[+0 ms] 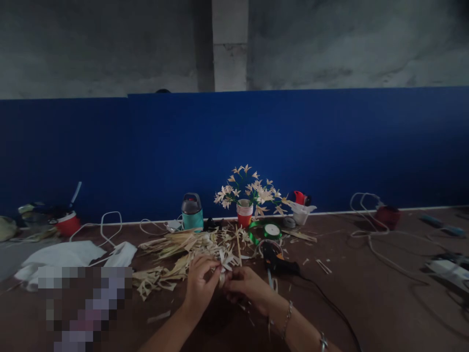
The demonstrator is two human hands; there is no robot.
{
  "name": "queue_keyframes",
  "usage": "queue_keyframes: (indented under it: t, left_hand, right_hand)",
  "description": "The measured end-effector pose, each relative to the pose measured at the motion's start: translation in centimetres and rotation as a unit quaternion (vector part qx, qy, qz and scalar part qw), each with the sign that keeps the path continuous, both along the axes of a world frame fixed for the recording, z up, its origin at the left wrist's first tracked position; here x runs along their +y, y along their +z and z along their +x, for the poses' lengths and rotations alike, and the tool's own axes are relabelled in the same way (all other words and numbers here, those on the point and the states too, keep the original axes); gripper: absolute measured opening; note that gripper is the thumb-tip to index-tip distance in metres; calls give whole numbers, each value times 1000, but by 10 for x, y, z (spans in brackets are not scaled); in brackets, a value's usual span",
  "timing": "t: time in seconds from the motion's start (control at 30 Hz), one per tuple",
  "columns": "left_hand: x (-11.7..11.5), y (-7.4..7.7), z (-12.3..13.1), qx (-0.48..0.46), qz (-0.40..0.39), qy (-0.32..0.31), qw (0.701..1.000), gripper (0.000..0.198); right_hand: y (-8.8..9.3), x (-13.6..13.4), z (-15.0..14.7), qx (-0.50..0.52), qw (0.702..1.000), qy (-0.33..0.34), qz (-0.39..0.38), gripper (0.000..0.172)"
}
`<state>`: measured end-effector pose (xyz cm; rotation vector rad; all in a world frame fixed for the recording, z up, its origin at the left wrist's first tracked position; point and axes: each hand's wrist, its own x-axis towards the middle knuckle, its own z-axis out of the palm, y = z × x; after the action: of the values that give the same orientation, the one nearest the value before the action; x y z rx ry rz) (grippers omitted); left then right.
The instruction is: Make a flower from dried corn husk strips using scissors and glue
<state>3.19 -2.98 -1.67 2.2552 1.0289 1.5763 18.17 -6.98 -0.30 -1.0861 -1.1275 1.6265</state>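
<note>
Between my hands, just above the brown table, is a pale flower of dried husk strips (227,260), its petals pointing up. My left hand (203,276) pinches its base between thumb and fingers. From the right, my right hand (246,285) closes its fingers on the lower part of the same flower; its fingertips are partly hidden. Behind my hands lies a loose heap of dried husk strips (179,243). A black glue gun (280,261) rests right of my right hand, with its cord trailing toward the front.
A red-and-white cup (245,213) holds several finished husk flowers (256,190) at the back. Nearby stand a green ribbon spool (272,231), a teal container (192,215) and a white cup (301,213). White cloth (66,256) lies left; white cables (381,244) cross the right side. A blue partition (176,146) rises behind.
</note>
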Motion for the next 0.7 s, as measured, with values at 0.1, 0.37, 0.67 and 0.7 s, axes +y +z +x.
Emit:
queue_keyframes:
  t: [0.1, 0.37, 0.67, 0.7]
  left_hand:
    - [-1, 2, 1, -10, -15, -4, 1000, 10]
    - [-2, 2, 2, 7, -17, -18, 1000, 9]
    - [7, 0, -7, -165, -109, 71, 978, 17]
    - [11, -2, -9, -204, -143, 95, 964, 21]
  right_hand:
    - [-2, -1, -1, -40, 999, 6, 14, 9]
    - [4, -2, -4, -86, 995, -28, 44, 21]
    - [-2, -3, 0, -329, 930, -40, 158, 14]
    - [-3, -3, 0, -364, 913, -39, 180, 15]
